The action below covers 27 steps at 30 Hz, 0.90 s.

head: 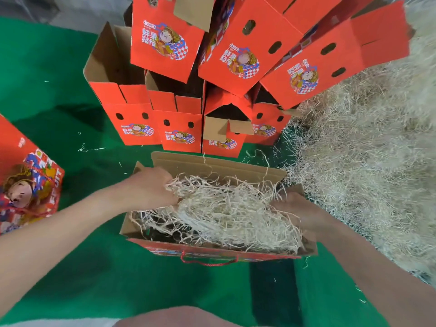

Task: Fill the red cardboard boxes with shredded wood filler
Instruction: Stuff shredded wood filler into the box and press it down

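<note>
Filling step: the shredded wood filler (226, 208) lies in the open red box (212, 252). At the box's left end the left grip (151, 187) curls on strands. At its right end the right grip (295, 208) has its fingers buried, so I cannot tell. Next, I think: press the filler down evenly.

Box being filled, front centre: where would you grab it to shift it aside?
Probably the red rope handle on the open box, near wall, reached from the person's side: it loops free outside, while shredded wood filler crowds the opening.

filler (226, 208) in box (212, 252), pile (365, 149) right
</note>
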{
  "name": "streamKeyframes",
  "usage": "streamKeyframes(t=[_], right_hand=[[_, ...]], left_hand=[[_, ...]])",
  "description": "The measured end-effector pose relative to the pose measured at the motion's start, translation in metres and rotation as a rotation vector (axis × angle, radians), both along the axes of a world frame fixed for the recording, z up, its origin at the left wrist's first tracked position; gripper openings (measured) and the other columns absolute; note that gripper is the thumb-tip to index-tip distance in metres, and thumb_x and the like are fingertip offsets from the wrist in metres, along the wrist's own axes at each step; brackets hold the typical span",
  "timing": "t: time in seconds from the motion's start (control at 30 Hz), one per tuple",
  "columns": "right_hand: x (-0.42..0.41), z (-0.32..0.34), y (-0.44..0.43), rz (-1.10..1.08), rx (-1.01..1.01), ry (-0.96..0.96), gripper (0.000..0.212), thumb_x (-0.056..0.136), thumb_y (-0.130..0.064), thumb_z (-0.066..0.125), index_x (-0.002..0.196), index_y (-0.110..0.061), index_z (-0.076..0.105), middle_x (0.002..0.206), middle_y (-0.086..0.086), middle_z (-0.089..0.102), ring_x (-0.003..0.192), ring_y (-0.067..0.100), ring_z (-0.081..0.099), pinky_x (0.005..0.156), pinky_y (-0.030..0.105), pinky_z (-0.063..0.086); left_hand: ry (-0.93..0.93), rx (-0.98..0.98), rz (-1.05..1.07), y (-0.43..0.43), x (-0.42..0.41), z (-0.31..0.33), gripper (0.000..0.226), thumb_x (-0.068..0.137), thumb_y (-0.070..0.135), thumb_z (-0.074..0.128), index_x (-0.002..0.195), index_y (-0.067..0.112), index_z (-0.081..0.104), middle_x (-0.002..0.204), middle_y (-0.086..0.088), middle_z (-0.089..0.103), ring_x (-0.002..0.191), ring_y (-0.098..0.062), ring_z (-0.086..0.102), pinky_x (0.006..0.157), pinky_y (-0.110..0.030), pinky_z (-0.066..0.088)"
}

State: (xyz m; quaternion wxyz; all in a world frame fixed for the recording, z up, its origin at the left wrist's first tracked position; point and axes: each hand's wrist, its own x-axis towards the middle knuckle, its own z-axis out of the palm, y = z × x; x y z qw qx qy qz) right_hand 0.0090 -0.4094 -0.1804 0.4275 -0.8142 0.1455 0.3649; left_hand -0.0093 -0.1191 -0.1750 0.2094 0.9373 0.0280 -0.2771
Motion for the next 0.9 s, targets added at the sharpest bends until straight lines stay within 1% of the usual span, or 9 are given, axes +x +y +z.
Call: streamKeyframes(t=[0.07, 0.13, 0.23, 0.4, 0.6, 0.63, 0.7, 0.77, 0.9], right_hand=[[0.002, 0.0, 0.001, -0.073, 0.069, -0.004, 0.023, 0.092, -0.024, 0.052, 0.086, -0.005, 0.04, 0.09, 0.007, 0.052, 0.084, 0.016, 0.051, 0.086, 0.036, 0.039], [0.005, -0.002, 0.01, -0.063, 0.097, -0.038, 0.021, 0.094, -0.024, 0.048, 0.097, -0.003, 0.047, 0.107, 0.012, 0.055, 0.096, 0.017, 0.053, 0.092, 0.035, 0.038], [0.003, -0.002, 0.034, -0.004, 0.176, 0.008, 0.02, 0.094, -0.013, 0.044, 0.111, -0.005, 0.051, 0.116, 0.01, 0.058, 0.103, 0.019, 0.054, 0.107, 0.042, 0.032], [-0.001, 0.004, 0.028, 0.081, 0.514, 0.141, 0.033, 0.072, -0.02, 0.071, 0.103, -0.014, 0.063, 0.122, 0.006, 0.06, 0.117, 0.024, 0.051, 0.106, 0.04, 0.029], [-0.005, -0.014, 0.036, 0.187, -0.01, -0.045, 0.011, 0.078, 0.0, 0.055, 0.081, 0.003, 0.044, 0.056, -0.006, 0.04, 0.048, 0.01, 0.028, 0.043, 0.016, 0.033], [-0.005, -0.013, 0.025, 0.168, -0.043, -0.076, 0.012, 0.081, -0.003, 0.054, 0.087, 0.002, 0.045, 0.063, -0.008, 0.047, 0.057, 0.003, 0.051, 0.044, 0.017, 0.028], [-0.002, -0.008, 0.004, 0.161, -0.106, -0.078, 0.019, 0.089, -0.013, 0.052, 0.098, 0.001, 0.043, 0.09, -0.006, 0.051, 0.098, 0.017, 0.056, 0.082, 0.034, 0.051], [-0.001, -0.003, -0.008, 0.151, -0.114, -0.027, 0.027, 0.091, -0.013, 0.049, 0.112, 0.002, 0.039, 0.107, 0.012, 0.05, 0.111, 0.027, 0.048, 0.102, 0.042, 0.037], [0.001, 0.006, -0.008, 0.135, -0.052, -0.021, 0.038, 0.092, -0.011, 0.051, 0.126, 0.0, 0.037, 0.126, 0.014, 0.047, 0.124, 0.031, 0.04, 0.101, 0.04, 0.035]], left_hand=[[0.116, -0.259, 0.165, -0.003, 0.005, 0.005, 0.018, 0.083, 0.018, 0.06, 0.099, 0.014, 0.053, 0.091, 0.0, 0.046, 0.085, -0.015, 0.051, 0.069, -0.026, 0.04], [0.354, -0.622, 0.358, -0.014, 0.009, 0.011, 0.062, 0.077, 0.026, 0.07, 0.131, 0.02, 0.04, 0.107, 0.016, 0.046, 0.109, -0.012, 0.047, 0.089, -0.027, 0.039], [0.482, -0.706, 0.247, -0.043, 0.007, 0.008, 0.079, 0.049, 0.049, 0.08, 0.116, 0.026, 0.046, 0.116, 0.017, 0.047, 0.11, -0.004, 0.046, 0.094, -0.019, 0.035], [0.385, -0.618, 0.365, -0.057, 0.013, -0.016, 0.072, 0.056, 0.011, 0.066, 0.125, 0.0, 0.046, 0.13, -0.021, 0.049, 0.121, -0.035, 0.046, 0.106, -0.049, 0.035], [0.41, -0.636, 0.471, -0.045, 0.011, -0.023, 0.026, 0.081, -0.003, 0.054, 0.106, 0.002, 0.055, 0.105, -0.014, 0.06, 0.099, -0.028, 0.057, 0.093, -0.042, 0.044], [0.386, -0.574, 0.447, -0.037, 0.011, -0.02, 0.033, 0.079, -0.002, 0.057, 0.11, 0.003, 0.052, 0.112, -0.014, 0.058, 0.107, -0.028, 0.054, 0.098, -0.043, 0.041], [0.36, -0.512, 0.414, -0.017, 0.013, -0.014, 0.046, 0.075, -0.004, 0.06, 0.119, 0.002, 0.049, 0.126, -0.015, 0.054, 0.122, -0.03, 0.047, 0.106, -0.048, 0.034], [0.327, -0.468, 0.424, -0.003, 0.009, -0.007, 0.043, 0.073, -0.005, 0.064, 0.113, 0.004, 0.052, 0.119, -0.015, 0.056, 0.115, -0.03, 0.05, 0.097, -0.043, 0.041], [0.245, -0.341, 0.325, -0.001, 0.003, -0.002, 0.035, 0.073, -0.002, 0.071, 0.1, 0.01, 0.053, 0.103, -0.009, 0.058, 0.094, -0.021, 0.055, 0.08, -0.03, 0.045]])
